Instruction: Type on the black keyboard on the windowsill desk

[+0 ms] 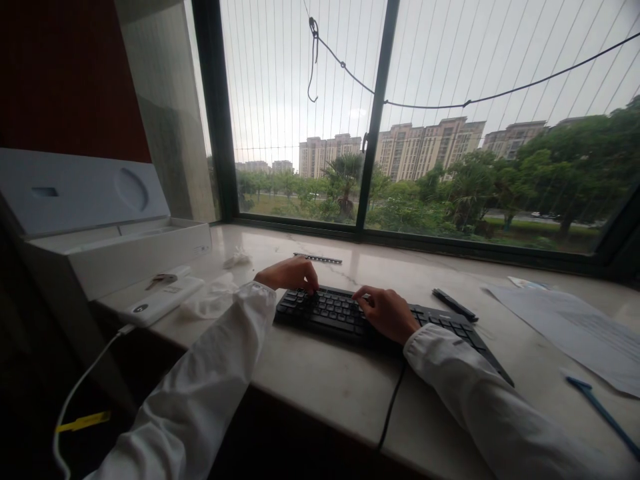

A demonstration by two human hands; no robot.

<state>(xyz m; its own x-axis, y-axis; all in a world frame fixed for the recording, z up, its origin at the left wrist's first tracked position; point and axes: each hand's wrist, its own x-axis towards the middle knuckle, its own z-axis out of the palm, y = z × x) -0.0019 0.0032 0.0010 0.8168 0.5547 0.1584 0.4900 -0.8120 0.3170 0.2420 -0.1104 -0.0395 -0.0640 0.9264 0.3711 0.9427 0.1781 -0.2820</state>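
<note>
A black keyboard (334,312) lies on a pale stone windowsill (320,380), its cable dropping over the front edge. My left hand (290,273) rests with bent fingers on the keys at the keyboard's left end. My right hand (385,313) lies palm down on the keys near the middle. Both arms wear white sleeves. Neither hand holds anything.
An open white box (100,247) stands at the left, with a white power bank (163,300) and cable in front of it. Crumpled tissue (207,303) lies beside my left arm. A black pen (454,305), papers (575,330) and a blue pen (600,410) lie right. A large window is behind.
</note>
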